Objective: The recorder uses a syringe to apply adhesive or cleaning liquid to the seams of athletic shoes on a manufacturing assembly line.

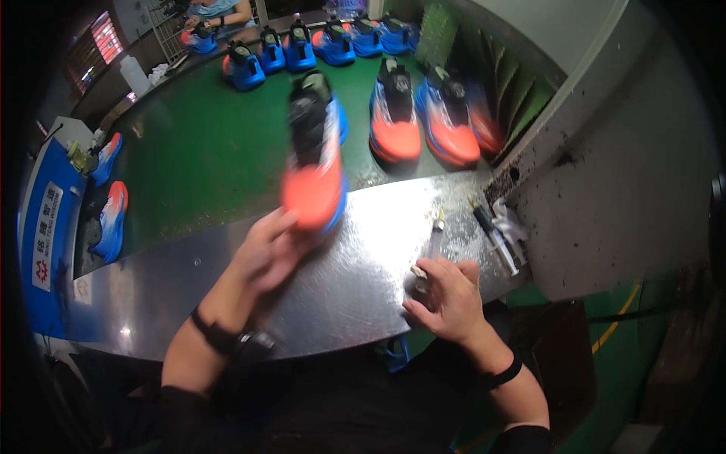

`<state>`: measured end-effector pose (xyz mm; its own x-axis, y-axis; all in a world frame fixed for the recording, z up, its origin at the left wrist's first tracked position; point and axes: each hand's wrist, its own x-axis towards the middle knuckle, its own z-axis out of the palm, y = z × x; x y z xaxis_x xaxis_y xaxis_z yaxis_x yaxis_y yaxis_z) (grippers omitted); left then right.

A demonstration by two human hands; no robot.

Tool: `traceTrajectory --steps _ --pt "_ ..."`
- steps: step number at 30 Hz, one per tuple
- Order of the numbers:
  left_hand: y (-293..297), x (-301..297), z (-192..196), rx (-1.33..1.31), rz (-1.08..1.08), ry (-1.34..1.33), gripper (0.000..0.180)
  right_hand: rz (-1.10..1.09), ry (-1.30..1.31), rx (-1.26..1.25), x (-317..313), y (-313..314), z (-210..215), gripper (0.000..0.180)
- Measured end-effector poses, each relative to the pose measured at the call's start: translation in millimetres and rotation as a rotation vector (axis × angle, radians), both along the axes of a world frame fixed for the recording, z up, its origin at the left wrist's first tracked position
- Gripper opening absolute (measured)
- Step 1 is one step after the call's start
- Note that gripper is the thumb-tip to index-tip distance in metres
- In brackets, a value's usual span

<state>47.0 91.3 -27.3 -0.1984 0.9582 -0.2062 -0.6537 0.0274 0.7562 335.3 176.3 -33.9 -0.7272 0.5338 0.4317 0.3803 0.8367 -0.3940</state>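
Steel worktop: left hand closed on blurred orange-blue shoe, raised ahead; right hand grips syringe, resting beside.

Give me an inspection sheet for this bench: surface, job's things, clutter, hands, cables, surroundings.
Surface: shiny metal plate at the near edge, green belt beyond it.
Job's things: orange and blue shoe, motion-blurred, at the left hand; slim tube-like tool at the right hand.
Clutter: more small tools at the plate's right end.
Hands: left hand grips the shoe at its near end; right hand rests on the plate, fingers around the tool.
Cables: nothing seen.
Surroundings: matching shoes in rows on the belt; another person at the far end; blue machine on the left.
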Motion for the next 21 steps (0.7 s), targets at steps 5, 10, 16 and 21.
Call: traceTrajectory --steps 5,10,16,21 --pt "29 -5 0 -0.095 -0.048 -0.054 0.044 -0.056 0.007 -0.076 1 2 1 0.055" --pt "-52 -63 -3 -0.065 0.177 0.007 0.022 -0.053 -0.003 -0.055 2 4 -7 0.057" --pt "-204 -207 -23 -0.092 0.714 0.153 0.02 -0.039 -0.036 0.022 -6 -4 -12 0.063" --pt "-300 -297 -34 -0.211 1.014 0.254 0.044 -0.041 -0.096 0.06 -8 -8 -16 0.067"
